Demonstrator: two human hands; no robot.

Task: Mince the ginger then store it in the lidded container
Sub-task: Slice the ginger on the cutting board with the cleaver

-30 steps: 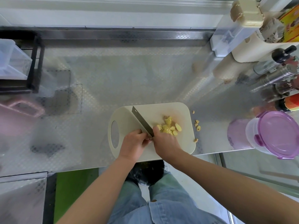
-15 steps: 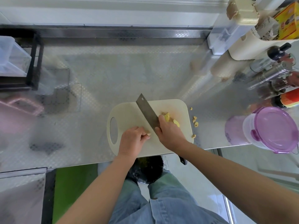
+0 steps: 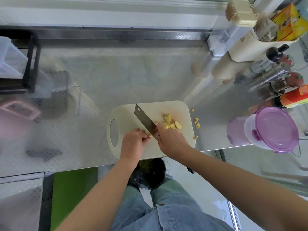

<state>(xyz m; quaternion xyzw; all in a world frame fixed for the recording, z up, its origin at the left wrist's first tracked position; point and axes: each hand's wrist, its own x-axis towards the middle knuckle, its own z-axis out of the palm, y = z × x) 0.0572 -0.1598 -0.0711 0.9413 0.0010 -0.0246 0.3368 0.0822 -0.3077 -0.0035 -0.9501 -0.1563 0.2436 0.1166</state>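
The right hand grips the knife, its blade slanting across the cutting board from upper left down to the fist. Just left of the blade the left hand, fingers curled, pinches what looks like a small ginger nub — the cut ginger pile lies right of the blade. The lidded container stands well apart at the frame's right, nearer the right hand

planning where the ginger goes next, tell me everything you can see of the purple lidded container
The container is a round tub of translucent whitish plastic with a see-through purple lid, closed, a purple tab at its rim. It stands on the steel counter at the far right, near the front edge, nothing else touching it.
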